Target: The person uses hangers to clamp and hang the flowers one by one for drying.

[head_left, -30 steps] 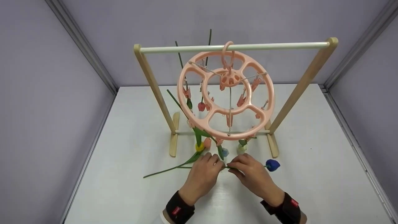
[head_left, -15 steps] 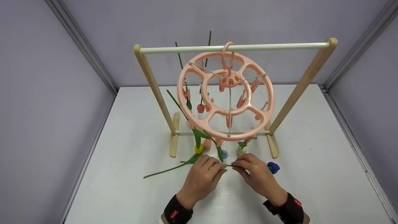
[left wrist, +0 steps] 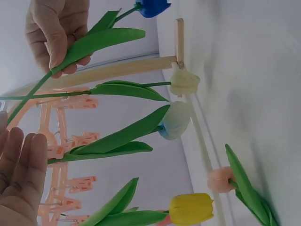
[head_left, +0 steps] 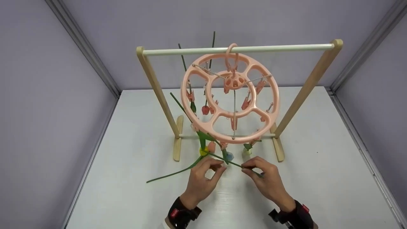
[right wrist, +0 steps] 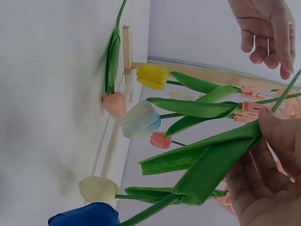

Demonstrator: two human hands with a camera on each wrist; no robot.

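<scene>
My right hand (head_left: 249,168) pinches the green stem (head_left: 229,162) and leaf (right wrist: 211,165) of a blue tulip (right wrist: 87,214) and holds it off the white table (head_left: 318,190). In the head view the bloom is hidden behind that hand. The stem's free end slants up and left toward the pink round clip hanger (head_left: 235,139). My left hand (head_left: 213,168) hovers just left of the stem with relaxed fingers (left wrist: 23,160) and holds nothing. Yellow (head_left: 203,150), pale blue (head_left: 230,156) and cream (head_left: 247,151) tulips hang head-down from the hanger's clips.
The hanger hooks onto the white bar (head_left: 270,47) of a wooden rack whose feet (head_left: 177,143) stand mid-table. A peach tulip (right wrist: 114,103) lies on the table, its long stem (head_left: 168,175) reaching left. A red tulip (head_left: 206,109) hangs further back. Grey walls enclose three sides.
My left hand has let go of the stem and drawn back slightly. My right hand has lifted the blue tulip and tilted its stem end up toward the hanger; the bloom has slipped behind the hand.
</scene>
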